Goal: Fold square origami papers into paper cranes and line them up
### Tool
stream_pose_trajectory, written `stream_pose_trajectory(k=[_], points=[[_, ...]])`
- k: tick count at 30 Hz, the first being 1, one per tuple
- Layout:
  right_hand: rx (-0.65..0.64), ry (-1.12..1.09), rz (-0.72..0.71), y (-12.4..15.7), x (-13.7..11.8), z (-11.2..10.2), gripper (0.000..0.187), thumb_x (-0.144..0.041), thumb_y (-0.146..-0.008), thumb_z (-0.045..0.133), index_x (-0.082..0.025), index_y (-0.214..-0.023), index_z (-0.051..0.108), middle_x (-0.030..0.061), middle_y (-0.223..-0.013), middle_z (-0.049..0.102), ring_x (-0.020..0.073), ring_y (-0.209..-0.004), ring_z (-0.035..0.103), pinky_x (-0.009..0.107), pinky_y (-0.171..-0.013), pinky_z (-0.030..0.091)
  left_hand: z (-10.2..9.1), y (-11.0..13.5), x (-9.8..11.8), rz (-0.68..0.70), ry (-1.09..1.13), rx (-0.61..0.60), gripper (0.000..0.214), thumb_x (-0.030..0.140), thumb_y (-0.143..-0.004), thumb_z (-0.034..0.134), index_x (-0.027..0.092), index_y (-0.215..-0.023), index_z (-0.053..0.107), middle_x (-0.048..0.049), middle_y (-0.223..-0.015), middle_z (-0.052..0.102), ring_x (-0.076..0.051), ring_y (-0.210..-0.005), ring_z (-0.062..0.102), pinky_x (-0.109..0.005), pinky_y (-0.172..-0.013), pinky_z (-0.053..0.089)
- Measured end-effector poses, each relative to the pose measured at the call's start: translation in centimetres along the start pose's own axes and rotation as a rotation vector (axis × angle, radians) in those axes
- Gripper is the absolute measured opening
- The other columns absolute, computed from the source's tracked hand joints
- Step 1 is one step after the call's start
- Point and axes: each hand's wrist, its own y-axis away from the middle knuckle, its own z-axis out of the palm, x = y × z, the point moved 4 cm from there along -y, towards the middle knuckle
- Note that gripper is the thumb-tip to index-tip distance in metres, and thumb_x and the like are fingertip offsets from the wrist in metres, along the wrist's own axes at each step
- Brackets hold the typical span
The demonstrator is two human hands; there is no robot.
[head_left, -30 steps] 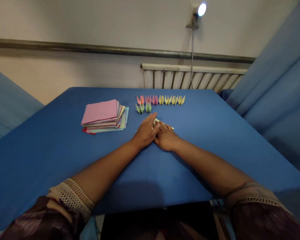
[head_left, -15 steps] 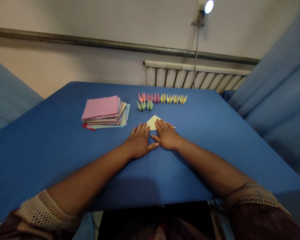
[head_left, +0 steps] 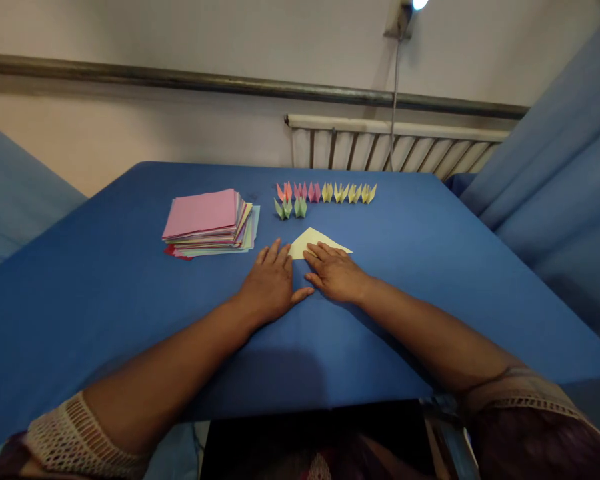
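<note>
A pale yellow sheet of paper (head_left: 307,239), folded into a triangle, lies flat on the blue-covered table with its peak pointing away from me. My right hand (head_left: 337,272) rests over its right part, fingers stretched out and pressing on the paper near the folded edge. At the left corner lies my left hand (head_left: 271,280), palm down with fingers extended and thumb pointing right; its fingertips touch or nearly touch the paper. Both hands hide parts of the lower edge.
To the left stands a thick stack of coloured paper (head_left: 203,213), pink on top. Beyond the folded sheet, small paper cranes (head_left: 327,193) in red, pink and yellow form a row, with two green cranes (head_left: 300,207) in front. A radiator (head_left: 350,143) is behind the blue table (head_left: 430,267).
My left hand has slid slightly left, uncovering more of the paper's left side. My right hand's fingers have shifted a little left along the sheet. The view has tilted slightly.
</note>
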Motion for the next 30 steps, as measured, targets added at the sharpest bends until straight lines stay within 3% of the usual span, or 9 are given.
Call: stream_pose_trajectory(k=[5,9,12,15,19,22,25,27,30], points=[[0.01,0.021,0.011,0.5,-0.6,-1.0,0.053,-0.039,-0.097,0.046,-0.011,-0.142,0.047,0.017,-0.154,0.039,0.0325,-0.142,0.035,0.049,-0.112,0.032,-1.4,1.1,-1.7,-0.114,-0.036,0.03,0.071,0.067,-0.083,0.051,0.009,-0.121,0.066,-0.023,-0.141,0.053,-0.045,-0.142,0.031,-0.056,-0.116,0.018],[0.023,0.007,0.036,0.5,-0.7,-0.8,0.052,-0.036,-0.097,0.044,-0.01,-0.142,0.047,0.0177,-0.153,0.04,0.0324,-0.141,0.035,0.048,-0.112,0.032,-1.5,-0.3,-1.0,-0.114,0.045,0.181,0.076,0.059,-0.089,0.047,0.008,-0.145,0.04,-0.0196,-0.157,0.033,-0.037,-0.149,0.018,-0.051,-0.12,0.015],[0.015,-0.032,0.038,0.4,-0.7,-0.2,0.057,-0.032,-0.097,0.042,-0.009,-0.148,0.037,0.017,-0.155,0.038,0.0321,-0.144,0.032,0.047,-0.115,0.029,0.2,-1.8,0.5,0.075,0.169,0.047,0.075,0.056,-0.095,0.034,0.008,-0.152,0.024,-0.0177,-0.16,0.025,-0.029,-0.15,0.018,-0.045,-0.12,0.018],[0.016,-0.035,0.097,0.5,-0.8,0.1,0.061,-0.036,-0.097,0.042,-0.009,-0.151,0.034,0.0179,-0.155,0.036,0.0327,-0.144,0.031,0.047,-0.115,0.028,1.7,-2.2,0.6,0.11,0.184,-0.117,0.079,0.061,-0.094,0.029,0.006,-0.152,0.026,-0.021,-0.159,0.026,-0.031,-0.15,0.018,-0.045,-0.12,0.018],[0.016,0.06,0.242,1.0,-0.7,-0.7,0.055,-0.038,-0.095,0.046,-0.004,-0.138,0.051,0.0259,-0.145,0.046,0.0389,-0.135,0.041,0.05,-0.106,0.038,1.8,-1.9,-0.2,0.099,0.137,-0.142,0.089,0.07,-0.09,0.033,0.005,-0.151,0.028,-0.0236,-0.159,0.022,-0.034,-0.15,0.014,-0.048,-0.119,0.017],[-0.082,0.118,0.339,1.6,0.1,-1.7,0.046,-0.031,-0.094,0.049,0.0,-0.122,0.065,0.0325,-0.129,0.056,0.0424,-0.119,0.053,0.052,-0.095,0.043,1.6,-1.8,-0.3,0.095,0.125,-0.161,0.093,0.072,-0.088,0.034,0.005,-0.151,0.027,-0.0242,-0.16,0.02,-0.035,-0.15,0.015,-0.048,-0.119,0.018],[-0.126,0.102,0.456,2.3,1.8,-2.9,0.032,-0.02,-0.09,0.052,-0.004,-0.107,0.074,0.0316,-0.115,0.064,0.0427,-0.11,0.059,0.056,-0.093,0.041,1.5,-1.8,-0.3,0.095,0.122,-0.164,0.092,0.071,-0.089,0.035,0.004,-0.152,0.026,-0.0239,-0.16,0.02,-0.036,-0.15,0.014,-0.048,-0.119,0.018],[-0.084,0.104,0.53,2.4,2.8,-3.5,0.031,-0.019,-0.09,0.05,-0.004,-0.105,0.074,0.0312,-0.114,0.065,0.0431,-0.112,0.059,0.057,-0.095,0.039,1.6,-1.9,-0.3,0.102,0.117,-0.165,0.092,0.071,-0.089,0.035,0.006,-0.152,0.027,-0.0233,-0.16,0.02,-0.036,-0.15,0.013,-0.049,-0.119,0.019],[0.152,0.163,0.482,1.4,2.8,-4.0,0.045,-0.023,-0.097,0.039,0.001,-0.128,0.059,0.03,-0.136,0.054,0.0408,-0.131,0.046,0.054,-0.103,0.036,1.7,-1.8,-0.2,0.11,0.104,-0.168,0.089,0.072,-0.089,0.035,0.011,-0.153,0.028,-0.0225,-0.161,0.019,-0.038,-0.15,0.013,-0.052,-0.118,0.019]])
